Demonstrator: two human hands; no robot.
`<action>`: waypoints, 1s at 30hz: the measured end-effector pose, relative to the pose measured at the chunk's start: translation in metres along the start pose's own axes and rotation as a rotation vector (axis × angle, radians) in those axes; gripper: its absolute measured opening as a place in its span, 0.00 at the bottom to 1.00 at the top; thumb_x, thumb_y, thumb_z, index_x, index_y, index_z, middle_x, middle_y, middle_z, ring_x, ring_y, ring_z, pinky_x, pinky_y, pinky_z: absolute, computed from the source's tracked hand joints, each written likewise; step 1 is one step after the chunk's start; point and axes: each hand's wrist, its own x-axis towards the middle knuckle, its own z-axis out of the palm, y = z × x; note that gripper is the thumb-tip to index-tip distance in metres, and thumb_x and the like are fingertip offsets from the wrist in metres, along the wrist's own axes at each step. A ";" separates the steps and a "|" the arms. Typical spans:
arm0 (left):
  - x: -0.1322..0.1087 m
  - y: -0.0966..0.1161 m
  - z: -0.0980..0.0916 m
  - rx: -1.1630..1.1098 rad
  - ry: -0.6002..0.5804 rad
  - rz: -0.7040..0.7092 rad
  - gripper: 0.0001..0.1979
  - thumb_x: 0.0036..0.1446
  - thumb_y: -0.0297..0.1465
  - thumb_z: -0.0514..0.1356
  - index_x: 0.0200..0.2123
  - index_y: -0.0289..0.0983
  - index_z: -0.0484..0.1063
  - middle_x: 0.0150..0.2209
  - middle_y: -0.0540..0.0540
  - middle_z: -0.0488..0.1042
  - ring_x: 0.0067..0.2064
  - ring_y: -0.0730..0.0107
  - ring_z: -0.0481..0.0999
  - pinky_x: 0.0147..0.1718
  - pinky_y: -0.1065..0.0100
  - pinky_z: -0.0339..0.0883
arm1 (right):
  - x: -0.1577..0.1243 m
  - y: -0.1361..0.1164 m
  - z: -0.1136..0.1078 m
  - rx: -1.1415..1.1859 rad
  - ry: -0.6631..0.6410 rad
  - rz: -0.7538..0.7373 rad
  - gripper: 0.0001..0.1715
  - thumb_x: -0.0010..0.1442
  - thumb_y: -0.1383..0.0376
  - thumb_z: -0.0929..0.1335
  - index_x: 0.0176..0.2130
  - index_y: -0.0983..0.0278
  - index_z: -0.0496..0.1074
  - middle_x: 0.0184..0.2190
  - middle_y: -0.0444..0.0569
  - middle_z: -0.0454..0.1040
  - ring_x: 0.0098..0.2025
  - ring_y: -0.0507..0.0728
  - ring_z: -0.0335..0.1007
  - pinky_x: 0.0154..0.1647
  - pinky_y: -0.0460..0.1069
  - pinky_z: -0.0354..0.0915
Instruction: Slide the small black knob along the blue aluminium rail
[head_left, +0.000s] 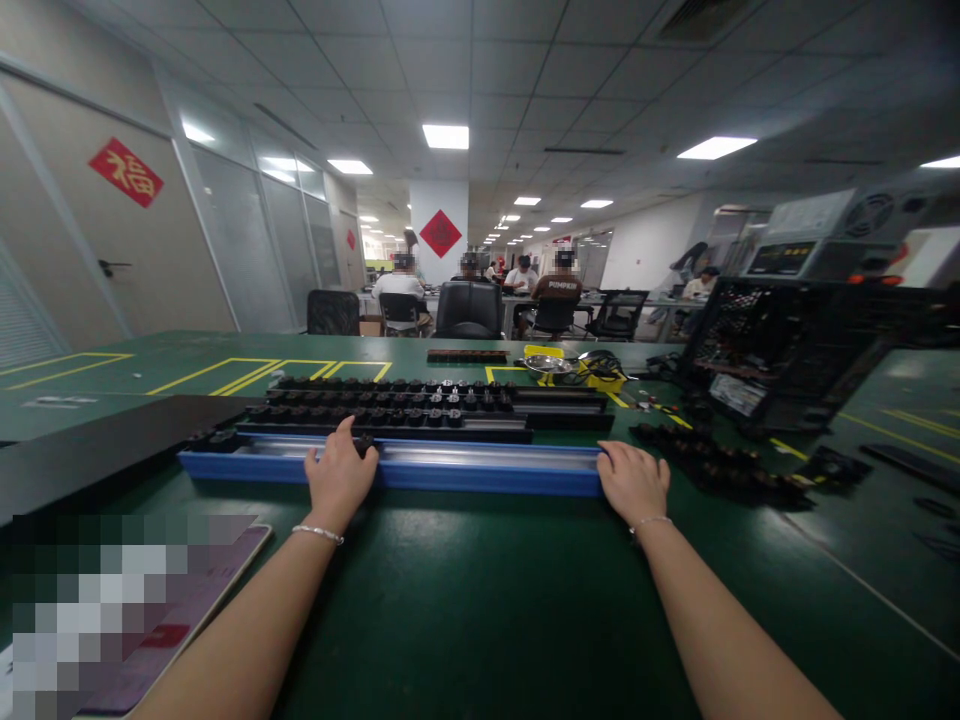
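A long blue rail [480, 478] with a shiny metal channel lies crosswise in front of me on the green table. My left hand [341, 480] is over its left half, thumb and fingers curled around a small black part [364, 443] at the channel. At the rail's right end, my right hand [634, 482] grips the edge, fingers over the top. More small black parts [223, 438] sit at the rail's left end. Just behind stand black rails [517, 424] carrying rows of round black parts [401, 416].
A tablet-like device [217, 600] lies at lower left, near a dark panel [135, 440]. To the right are a heap of black parts [720, 460] and an open computer case [772, 350]. A metal bowl [546, 364] stands behind the rails. People sit in the background.
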 end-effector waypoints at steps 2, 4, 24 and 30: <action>0.000 0.000 0.000 -0.009 -0.006 0.002 0.30 0.53 0.36 0.50 0.59 0.35 0.52 0.51 0.37 0.69 0.53 0.57 0.67 0.54 0.54 0.49 | 0.000 0.000 0.000 -0.002 0.002 -0.002 0.24 0.61 0.58 0.53 0.51 0.54 0.67 0.53 0.44 0.66 0.55 0.59 0.56 0.58 0.64 0.44; 0.000 0.001 0.000 -0.016 -0.016 -0.001 0.29 0.53 0.35 0.50 0.59 0.35 0.52 0.51 0.37 0.69 0.53 0.58 0.67 0.55 0.54 0.48 | 0.000 0.000 0.000 -0.003 0.002 -0.003 0.24 0.61 0.58 0.53 0.51 0.54 0.67 0.53 0.44 0.67 0.55 0.59 0.56 0.58 0.64 0.44; -0.005 0.013 -0.004 0.044 -0.084 0.030 0.27 0.53 0.40 0.50 0.55 0.35 0.60 0.48 0.37 0.70 0.51 0.55 0.67 0.53 0.55 0.49 | -0.002 -0.001 -0.003 0.059 -0.029 0.000 0.26 0.62 0.55 0.51 0.51 0.55 0.66 0.54 0.46 0.65 0.56 0.61 0.54 0.57 0.72 0.36; -0.005 0.014 -0.003 0.026 -0.112 0.028 0.27 0.53 0.41 0.49 0.55 0.36 0.60 0.48 0.37 0.69 0.51 0.54 0.67 0.53 0.52 0.48 | -0.001 0.000 -0.002 0.031 -0.025 -0.002 0.25 0.62 0.55 0.51 0.51 0.54 0.66 0.54 0.46 0.66 0.56 0.61 0.54 0.57 0.71 0.37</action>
